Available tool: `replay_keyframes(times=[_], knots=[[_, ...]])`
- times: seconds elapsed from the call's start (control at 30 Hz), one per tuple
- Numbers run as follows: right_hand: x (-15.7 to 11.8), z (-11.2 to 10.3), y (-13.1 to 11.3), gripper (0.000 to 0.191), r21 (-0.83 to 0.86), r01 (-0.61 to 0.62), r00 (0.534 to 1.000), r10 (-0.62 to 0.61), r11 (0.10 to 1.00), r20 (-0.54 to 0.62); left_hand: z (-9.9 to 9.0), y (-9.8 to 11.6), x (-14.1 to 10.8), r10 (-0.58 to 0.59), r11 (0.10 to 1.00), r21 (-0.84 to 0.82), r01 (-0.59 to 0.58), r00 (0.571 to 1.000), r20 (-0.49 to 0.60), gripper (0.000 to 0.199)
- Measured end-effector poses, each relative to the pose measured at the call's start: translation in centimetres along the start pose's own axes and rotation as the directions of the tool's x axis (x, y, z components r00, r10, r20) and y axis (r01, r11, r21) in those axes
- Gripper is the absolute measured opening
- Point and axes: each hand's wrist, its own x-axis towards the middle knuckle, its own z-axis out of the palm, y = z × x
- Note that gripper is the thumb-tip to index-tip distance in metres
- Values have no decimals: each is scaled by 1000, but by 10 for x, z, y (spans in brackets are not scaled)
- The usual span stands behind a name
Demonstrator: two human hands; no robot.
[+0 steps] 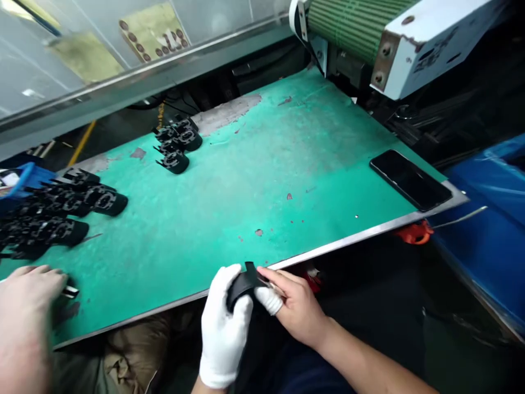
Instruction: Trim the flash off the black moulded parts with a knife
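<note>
My left hand point(223, 325), in a white glove, is closed around a round black plastic part point(241, 287) just off the near table edge. A flat black tab sticks up from that part. My right hand point(301, 303) is bare apart from a white covering on the thumb. Its fingers pinch a thin tool point(273, 285) against the part's right side; the tool's kind is mostly hidden by the fingers. Similar black parts with prongs point(176, 145) stand in a small group on the green table point(229, 202).
More black parts point(61, 213) crowd the table's left side, beside a blue basket point(35, 178). A co-worker's hand point(30, 295) is at the near left, by a small blurred object. A phone point(410, 179) lies at right. A green conveyor belt point(353, 24) overhangs the far end; a blue bin point(484, 235) stands right.
</note>
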Motion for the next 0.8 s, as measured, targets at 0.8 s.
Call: replay_keyframes(times=[0.8], knots=[[0,7,2,41,136,-368,899,315,920,303,15,8,-9,152,900,436,-20,951,-269,49]])
